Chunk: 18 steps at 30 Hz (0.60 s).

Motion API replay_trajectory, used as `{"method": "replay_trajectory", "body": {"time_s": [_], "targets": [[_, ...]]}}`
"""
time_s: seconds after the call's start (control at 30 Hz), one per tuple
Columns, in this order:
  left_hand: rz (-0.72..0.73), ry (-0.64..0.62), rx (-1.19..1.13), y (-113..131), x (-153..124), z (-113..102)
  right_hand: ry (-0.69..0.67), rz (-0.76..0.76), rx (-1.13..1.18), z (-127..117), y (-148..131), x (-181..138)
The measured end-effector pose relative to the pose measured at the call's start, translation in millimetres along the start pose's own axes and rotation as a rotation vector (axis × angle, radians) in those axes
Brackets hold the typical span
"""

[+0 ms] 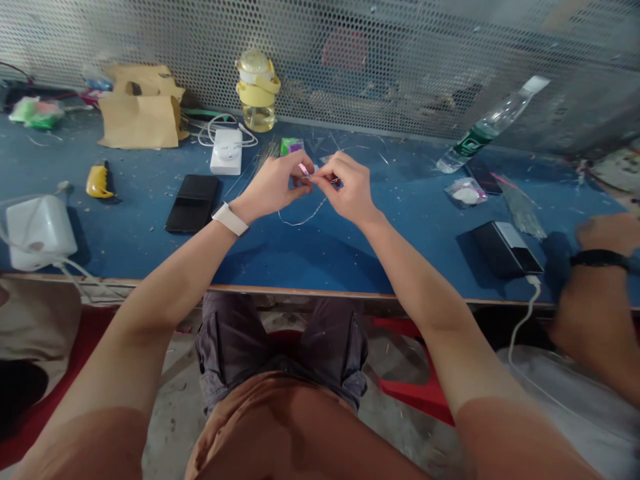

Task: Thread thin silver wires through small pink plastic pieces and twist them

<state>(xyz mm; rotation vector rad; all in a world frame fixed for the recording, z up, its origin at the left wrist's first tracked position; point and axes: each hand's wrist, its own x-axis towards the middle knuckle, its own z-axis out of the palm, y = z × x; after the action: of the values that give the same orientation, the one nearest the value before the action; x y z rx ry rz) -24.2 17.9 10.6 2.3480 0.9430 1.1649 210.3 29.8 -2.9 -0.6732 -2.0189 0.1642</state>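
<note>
My left hand [278,181], with a white band at its wrist, is closed in a pinch above the blue table. Its fingertips meet those of my right hand [349,185], which is pinched as well. Between them they grip a thin silvery wire [301,223], part of which sags in a loose curve below the fingers. A small pinkish bit shows by my left fingertips, too small to make out. Just behind my left hand lie small green and purple packets [291,146] and a bundle of thin wires [267,152].
A black phone [192,203], white charger [227,152] and yellow-lidded bottle [258,93] stand left of centre. Rightward are a tilted water bottle [487,130], plastic bag [466,192], power bank [507,248] and another person's arm [600,293]. A perforated metal panel [200,53] backs the table.
</note>
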Motion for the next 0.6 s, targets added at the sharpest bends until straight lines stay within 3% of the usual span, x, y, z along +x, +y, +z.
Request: {"method": "replay_trajectory", "body": {"time_s": [0.43,0.6], "targets": [[0.073,0.049,0.161,5,3,-3,-0.011,-0.030,-0.024,-5,6,0],[0.052,0.097,0.067,3,5,-6,-0.012,-0.050,-0.040,-4,11,-2]]}}
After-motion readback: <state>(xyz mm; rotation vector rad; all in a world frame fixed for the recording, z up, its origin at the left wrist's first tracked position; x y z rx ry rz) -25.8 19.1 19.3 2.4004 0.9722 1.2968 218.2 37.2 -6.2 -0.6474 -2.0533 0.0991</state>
